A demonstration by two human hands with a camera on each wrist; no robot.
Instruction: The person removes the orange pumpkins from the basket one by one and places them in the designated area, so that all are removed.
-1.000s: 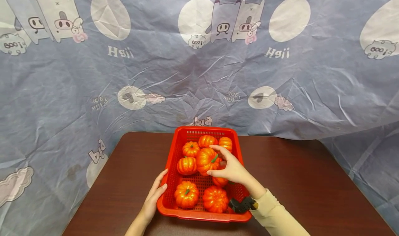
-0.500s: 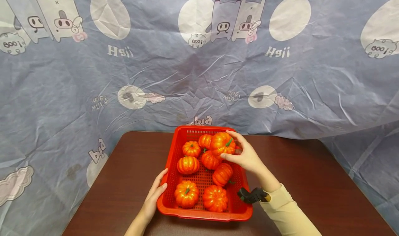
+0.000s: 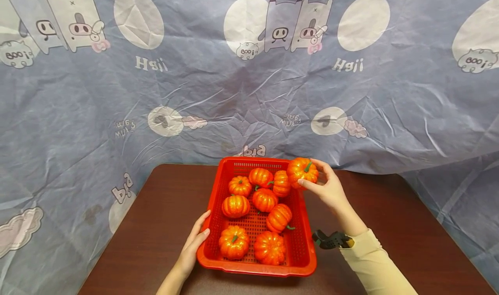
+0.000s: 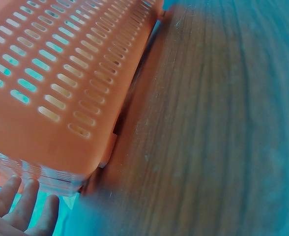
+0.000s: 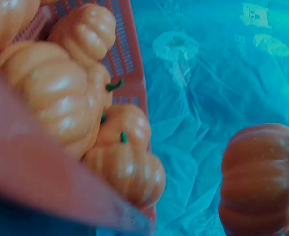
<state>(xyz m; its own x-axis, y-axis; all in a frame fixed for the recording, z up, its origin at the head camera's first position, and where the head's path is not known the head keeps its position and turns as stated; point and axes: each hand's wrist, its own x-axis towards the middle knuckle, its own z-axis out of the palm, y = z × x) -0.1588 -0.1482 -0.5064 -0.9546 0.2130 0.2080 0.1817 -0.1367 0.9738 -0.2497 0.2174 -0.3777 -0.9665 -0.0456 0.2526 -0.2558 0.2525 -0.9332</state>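
My right hand holds an orange toy pumpkin with a green stem between thumb and fingers. The pumpkin is raised over the far right rim of a red plastic basket; in the right wrist view this held pumpkin shows at the right. My left hand rests against the basket's left side, its fingers fairly straight. In the left wrist view, several fingers of that hand lie by the slotted basket wall. Several more pumpkins lie inside the basket.
The basket stands on a dark brown wooden table, with table surface on both sides of it. Behind hangs a wrinkled grey-blue printed cloth. A black wrist device sits at the right sleeve, beside the basket's right rim.
My right hand has carried the pumpkin from over the basket's middle to the right and away, up to the far right rim. Pumpkins beneath it have come into sight. The left hand stays put.
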